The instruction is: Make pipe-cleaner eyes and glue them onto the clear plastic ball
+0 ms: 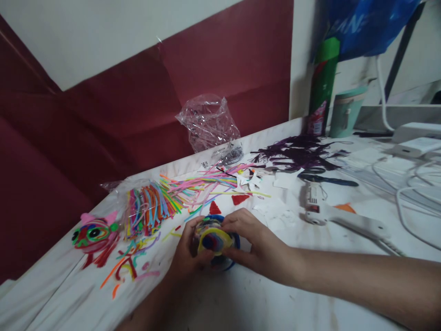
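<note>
Near the front middle of the table, a round craft piece (pixel 220 264) with a blue rim sits between both hands. On its face lies a yellow teardrop shape (pixel 223 235) with a blue and multicoloured centre. My left hand (pixel 188 250) curls around its left side, thumb on the front. From the right, my right hand (pixel 253 239) grips the top and side, fingers over the yellow edge. Just beyond the piece are two red fuzzy triangles (pixel 240 199). To the left stands a pink animal-face craft (pixel 93 239) with big eyes.
Colourful pipe cleaners (pixel 151 207) spread behind, with cut scraps (pixel 129 266) at left. A glue gun (pixel 347 218) lies right, near dark-handled scissors (pixel 329 179) and white cables (pixel 401 197). Farther back are purple strands (pixel 296 154), a clear bag (pixel 210 122), a green can (pixel 325 78) and a mint cup (pixel 347 112).
</note>
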A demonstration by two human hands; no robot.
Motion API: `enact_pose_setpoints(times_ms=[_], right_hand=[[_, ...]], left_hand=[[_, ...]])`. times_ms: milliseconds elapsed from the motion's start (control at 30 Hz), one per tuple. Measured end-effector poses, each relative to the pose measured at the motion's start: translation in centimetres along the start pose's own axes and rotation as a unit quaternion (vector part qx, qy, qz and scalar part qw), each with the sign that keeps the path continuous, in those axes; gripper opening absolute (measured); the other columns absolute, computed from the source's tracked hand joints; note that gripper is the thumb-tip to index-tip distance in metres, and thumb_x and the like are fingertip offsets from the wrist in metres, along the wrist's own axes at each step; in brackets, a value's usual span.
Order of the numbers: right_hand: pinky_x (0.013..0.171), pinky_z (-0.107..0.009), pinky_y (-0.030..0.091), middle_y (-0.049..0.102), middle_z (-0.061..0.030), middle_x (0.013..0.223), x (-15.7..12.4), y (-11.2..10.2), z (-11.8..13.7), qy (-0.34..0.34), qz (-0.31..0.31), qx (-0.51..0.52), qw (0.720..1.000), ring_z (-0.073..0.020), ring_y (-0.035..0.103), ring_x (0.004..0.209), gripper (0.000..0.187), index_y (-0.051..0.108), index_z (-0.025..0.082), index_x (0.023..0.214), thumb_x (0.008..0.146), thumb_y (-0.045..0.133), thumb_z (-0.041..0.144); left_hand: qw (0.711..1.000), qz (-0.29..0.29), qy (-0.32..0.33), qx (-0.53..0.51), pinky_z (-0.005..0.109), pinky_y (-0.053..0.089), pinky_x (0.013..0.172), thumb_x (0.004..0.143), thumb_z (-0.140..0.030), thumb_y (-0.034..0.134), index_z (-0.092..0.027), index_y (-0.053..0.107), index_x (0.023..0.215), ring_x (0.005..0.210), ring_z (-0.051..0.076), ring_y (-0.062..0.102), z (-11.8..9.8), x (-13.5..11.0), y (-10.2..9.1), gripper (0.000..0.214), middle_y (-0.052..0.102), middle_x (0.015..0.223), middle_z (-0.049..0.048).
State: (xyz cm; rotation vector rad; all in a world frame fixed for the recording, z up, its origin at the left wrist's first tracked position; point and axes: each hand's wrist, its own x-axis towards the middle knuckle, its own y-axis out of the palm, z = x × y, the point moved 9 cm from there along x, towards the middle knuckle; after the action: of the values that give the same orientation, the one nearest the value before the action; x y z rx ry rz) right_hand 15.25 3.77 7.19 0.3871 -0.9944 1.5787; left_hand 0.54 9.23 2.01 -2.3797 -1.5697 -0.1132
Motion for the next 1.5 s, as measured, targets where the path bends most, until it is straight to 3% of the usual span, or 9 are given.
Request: enact_pose_setpoints(times_ms=[100,300,533,767,900,1100,1300,1500], right_hand=[[0.079,-0.036,0.045,0.059,-0.0081,0.092,0.0,-0.3,-0.7,0.051,-0.022,0.041,0.998,-0.0203,0.052,0.089,0.004,0.058,0.019,0.083,0.086,0.056,0.019],[0.075,-0.035,0.043,0.056,-0.0055,0.083,-0.1,0.1,-3.4,0.164,-0.011,0.098,0.982,-0.0199,0.053,0.085,0.018,0.054,0.019,0.068,0.085,0.053,0.023],[0.075,-0.035,0.040,0.052,-0.0066,0.087,-0.4,0.6,-4.5,0.210,0.021,0.144,0.967,-0.0199,0.052,0.085,0.021,0.056,0.019,0.064,0.082,0.053,0.029],[0.078,-0.034,0.039,0.050,-0.0060,0.091,0.0,1.4,-4.6,0.174,0.096,0.179,0.964,-0.0199,0.050,0.090,0.026,0.058,0.019,0.067,0.083,0.056,0.039],[0.080,-0.034,0.040,0.050,-0.0055,0.091,0.0,1.4,-4.5,0.165,0.102,0.153,0.969,-0.0189,0.050,0.090,0.028,0.059,0.019,0.069,0.086,0.054,0.041],[0.080,-0.035,0.042,0.052,-0.0052,0.091,0.2,1.2,-4.2,0.144,0.107,0.132,0.975,-0.0189,0.052,0.091,0.031,0.060,0.020,0.071,0.087,0.052,0.045],[0.081,-0.035,0.043,0.052,-0.0054,0.092,0.3,0.9,-3.9,0.125,0.116,0.106,0.980,-0.0186,0.052,0.090,0.032,0.061,0.020,0.071,0.088,0.052,0.046],[0.079,-0.034,0.043,0.053,-0.0056,0.091,0.2,1.0,-4.0,0.131,0.122,0.087,0.980,-0.0189,0.051,0.090,0.029,0.060,0.020,0.071,0.088,0.052,0.042]], left_hand=[[1.000,0.007,-0.010,-0.014,0.031,0.048,0.081,0.060,-0.041,0.080,-0.023,0.044,0.119,0.098,0.024,0.060,0.3,-0.2,0.2,0.072,0.061,0.111,0.0071],[0.996,0.033,-0.033,-0.070,0.034,0.048,0.083,0.052,-0.040,0.085,-0.024,0.042,0.120,0.101,0.028,0.060,0.7,-0.1,0.9,0.081,0.061,0.114,0.0088],[0.995,0.038,-0.032,-0.088,0.032,0.046,0.086,0.056,-0.036,0.083,-0.024,0.040,0.121,0.102,0.025,0.059,0.9,-0.1,0.7,0.079,0.060,0.115,0.0079],[0.995,0.036,-0.056,-0.073,0.032,0.048,0.082,0.056,-0.028,0.083,-0.025,0.038,0.124,0.099,0.025,0.060,1.0,-0.5,0.6,0.081,0.059,0.115,0.0082],[0.996,0.042,-0.053,-0.056,0.037,0.047,0.086,0.052,-0.023,0.084,-0.024,0.036,0.127,0.105,0.028,0.058,0.6,-0.7,0.8,0.089,0.055,0.122,0.0111],[0.994,0.058,-0.072,0.052,0.042,0.043,0.094,0.049,-0.020,0.085,-0.024,0.030,0.137,0.114,0.032,0.053,0.0,-1.0,0.7,0.103,0.052,0.129,0.0136],[0.997,0.063,-0.049,0.017,0.042,0.043,0.095,0.052,-0.023,0.084,-0.022,0.034,0.135,0.114,0.031,0.053,-0.2,-0.9,0.9,0.097,0.053,0.127,0.0129],[0.997,0.047,-0.043,0.047,0.047,0.039,0.098,0.050,-0.026,0.085,-0.019,0.035,0.135,0.119,0.034,0.048,-0.3,-1.0,0.7,0.099,0.050,0.130,0.0157]])
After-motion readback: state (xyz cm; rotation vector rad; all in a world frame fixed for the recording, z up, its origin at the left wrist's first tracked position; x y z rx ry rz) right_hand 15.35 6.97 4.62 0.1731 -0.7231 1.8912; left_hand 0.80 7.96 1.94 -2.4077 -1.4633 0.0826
